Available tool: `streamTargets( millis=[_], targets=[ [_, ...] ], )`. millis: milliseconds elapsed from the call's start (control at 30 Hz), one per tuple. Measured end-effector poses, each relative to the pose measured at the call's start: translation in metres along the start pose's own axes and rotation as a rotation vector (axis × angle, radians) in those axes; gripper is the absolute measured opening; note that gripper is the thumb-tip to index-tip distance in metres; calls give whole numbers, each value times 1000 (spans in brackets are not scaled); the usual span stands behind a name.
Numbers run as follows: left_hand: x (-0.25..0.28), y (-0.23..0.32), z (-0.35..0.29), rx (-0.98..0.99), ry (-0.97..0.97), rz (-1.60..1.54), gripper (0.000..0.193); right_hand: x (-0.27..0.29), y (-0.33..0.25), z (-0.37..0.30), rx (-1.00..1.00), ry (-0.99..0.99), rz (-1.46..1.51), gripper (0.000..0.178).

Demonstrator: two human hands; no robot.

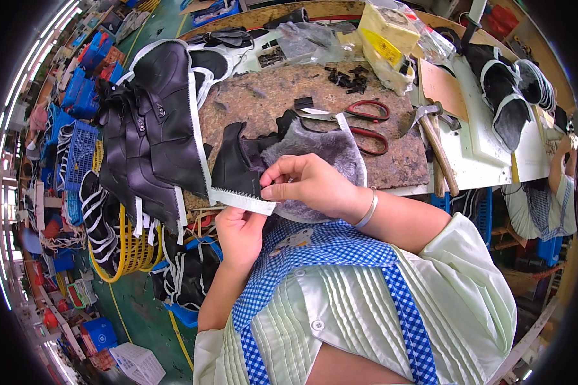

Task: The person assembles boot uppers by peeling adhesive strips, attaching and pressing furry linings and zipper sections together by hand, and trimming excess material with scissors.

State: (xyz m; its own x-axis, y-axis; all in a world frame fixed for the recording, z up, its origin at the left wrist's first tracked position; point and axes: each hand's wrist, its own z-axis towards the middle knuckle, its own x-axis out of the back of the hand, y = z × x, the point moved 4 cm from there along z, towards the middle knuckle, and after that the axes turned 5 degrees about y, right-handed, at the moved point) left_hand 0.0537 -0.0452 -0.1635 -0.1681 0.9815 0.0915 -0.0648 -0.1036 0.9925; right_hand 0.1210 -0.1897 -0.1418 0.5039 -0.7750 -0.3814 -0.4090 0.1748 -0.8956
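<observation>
Black boot upper [232, 170], pinched in both hands at the near edge of the surface [401, 170].
I see a yellow mesh basket [138, 253], then a blue crate [185, 316], both holding black, white-trimmed pieces; next the upper, its leather pointing away from the person, its white edge [237, 199] running left to right and dipping rightward. The left hand's [241, 239] grip closes on that edge from below; the right hand's [311, 185] grip pinches the leather above its right end.
</observation>
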Motion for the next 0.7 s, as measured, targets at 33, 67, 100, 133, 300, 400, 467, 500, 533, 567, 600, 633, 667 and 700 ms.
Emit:
streamTargets(
  millis=[33, 67, 100, 133, 300, 400, 467, 500, 533, 567, 600, 633, 667, 700],
  targets=[
    [1, 0, 1, 17, 28, -78, 12, 2, 3, -5, -23, 20, -19, 17],
    [2, 2, 0, 21, 54, -190, 9, 8, -5, -12, 223, 116, -319, 20],
    [3, 2, 0, 37, 59, -154, 9, 11, -14, -22, 507, 183, -603, 24],
    [5, 4, 0, 60, 52, -165, 8, 20, -19, -34, 660, 335, -799, 37],
    [8, 10, 1, 89, 58, -197, 0, 91, -11, -59, 331, 857, -1193, 66],
    [2, 8, 4, 135, 45, -231, 2, 102, 6, -55, 357, 788, -1238, 61],
    [0, 9, 7, 129, 62, -254, 4, 105, 10, -50, 451, 818, -1291, 57],
    [0, 9, 8, 157, 71, -276, 5, 101, 9, -48, 594, 795, -1330, 53],
    [1, 10, 9, 180, 108, -286, 7, 103, 10, -45, 550, 806, -1334, 53],
    [2, 12, 10, 179, 89, -295, 7, 103, 10, -42, 511, 801, -1320, 48],
    [3, 13, 11, 227, 80, -320, 8, 103, 9, -39, 470, 797, -1305, 43],
    [5, 14, 12, 258, 91, -341, 9, 100, 5, -38, 476, 794, -1300, 43],
    [7, 17, 12, 272, 81, -353, 10, 94, -2, -40, 584, 811, -1213, 37],
    [9, 20, 13, 270, 68, -362, 10, 90, -7, -39, 600, 820, -1122, 32]
  ],
)
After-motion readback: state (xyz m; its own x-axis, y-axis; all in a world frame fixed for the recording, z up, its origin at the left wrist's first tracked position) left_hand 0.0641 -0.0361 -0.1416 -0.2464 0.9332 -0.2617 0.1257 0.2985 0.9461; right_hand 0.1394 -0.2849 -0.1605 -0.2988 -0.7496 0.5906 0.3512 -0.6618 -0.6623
